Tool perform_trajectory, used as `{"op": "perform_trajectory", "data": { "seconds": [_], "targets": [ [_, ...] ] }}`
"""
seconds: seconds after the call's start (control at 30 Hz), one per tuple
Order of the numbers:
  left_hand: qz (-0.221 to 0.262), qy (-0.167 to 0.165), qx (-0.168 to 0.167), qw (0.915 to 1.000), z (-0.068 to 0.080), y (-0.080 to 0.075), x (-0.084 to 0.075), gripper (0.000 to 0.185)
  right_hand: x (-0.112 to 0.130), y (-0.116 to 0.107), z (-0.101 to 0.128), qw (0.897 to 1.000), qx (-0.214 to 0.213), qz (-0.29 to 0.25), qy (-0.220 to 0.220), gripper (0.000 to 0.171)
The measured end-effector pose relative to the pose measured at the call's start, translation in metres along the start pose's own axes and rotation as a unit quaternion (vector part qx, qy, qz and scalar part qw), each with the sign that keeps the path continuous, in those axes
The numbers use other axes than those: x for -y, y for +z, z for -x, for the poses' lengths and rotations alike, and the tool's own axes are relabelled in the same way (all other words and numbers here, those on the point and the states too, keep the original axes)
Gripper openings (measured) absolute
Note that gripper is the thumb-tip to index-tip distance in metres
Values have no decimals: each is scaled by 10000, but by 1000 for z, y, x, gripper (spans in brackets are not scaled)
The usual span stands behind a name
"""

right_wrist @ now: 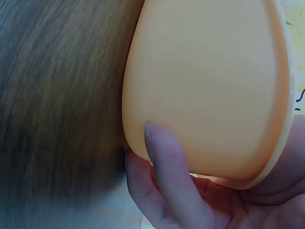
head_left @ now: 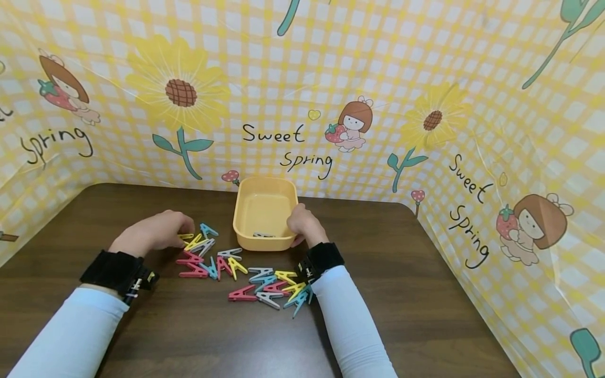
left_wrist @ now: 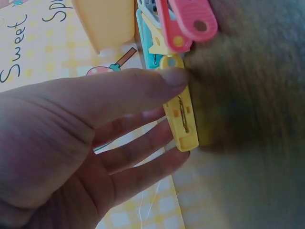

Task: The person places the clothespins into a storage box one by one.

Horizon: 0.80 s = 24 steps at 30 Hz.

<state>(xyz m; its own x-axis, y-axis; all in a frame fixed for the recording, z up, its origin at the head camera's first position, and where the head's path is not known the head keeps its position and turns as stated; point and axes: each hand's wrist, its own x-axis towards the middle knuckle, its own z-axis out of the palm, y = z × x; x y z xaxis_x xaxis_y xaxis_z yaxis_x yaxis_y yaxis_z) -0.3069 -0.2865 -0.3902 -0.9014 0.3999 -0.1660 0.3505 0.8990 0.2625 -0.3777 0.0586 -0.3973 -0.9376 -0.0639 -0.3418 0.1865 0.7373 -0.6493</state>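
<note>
In the head view the left hand point(head_left: 153, 232) covers its own fingertips and whatever they touch among the coloured plastic clothes pegs point(head_left: 236, 273). A grey object inside the orange plastic tub point(head_left: 264, 215) sits half behind the near wall, too small to identify. The right wrist view cuts off the tub's far end, and the dark wooden table point(right_wrist: 57, 95) is blurred there.

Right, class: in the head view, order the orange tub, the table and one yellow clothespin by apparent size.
1. Table, largest.
2. Orange tub, held by the right hand.
3. Yellow clothespin, smallest.

Left hand point(head_left: 153, 231) apparently pinching; right hand point(head_left: 302, 223) curled, gripping.
</note>
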Motion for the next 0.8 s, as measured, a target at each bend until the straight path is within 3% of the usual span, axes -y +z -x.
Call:
{"op": "perform_trajectory", "data": {
  "seconds": [0.3, 0.5, 0.63, 0.8],
  "targets": [
    [-136, -163, -152, 9997, 0, -2, 1, 28, 0, -1, 2, 10000, 33, 49, -7, 64],
    [-90, -244, -495, 9984, 4, -4, -2, 32, -1, -1, 3, 10000, 30, 29, -3, 63],
    [-251, -82, -1228, 9921, 2, -5, -10, 33, -1, 0, 2, 10000, -18, -26, -12, 62],
    [-434, 291, -2338, 9709, 0, -10, -32, 37, 0, 1, 3, 10000, -37, 11, -22, 64]
  ]
}}
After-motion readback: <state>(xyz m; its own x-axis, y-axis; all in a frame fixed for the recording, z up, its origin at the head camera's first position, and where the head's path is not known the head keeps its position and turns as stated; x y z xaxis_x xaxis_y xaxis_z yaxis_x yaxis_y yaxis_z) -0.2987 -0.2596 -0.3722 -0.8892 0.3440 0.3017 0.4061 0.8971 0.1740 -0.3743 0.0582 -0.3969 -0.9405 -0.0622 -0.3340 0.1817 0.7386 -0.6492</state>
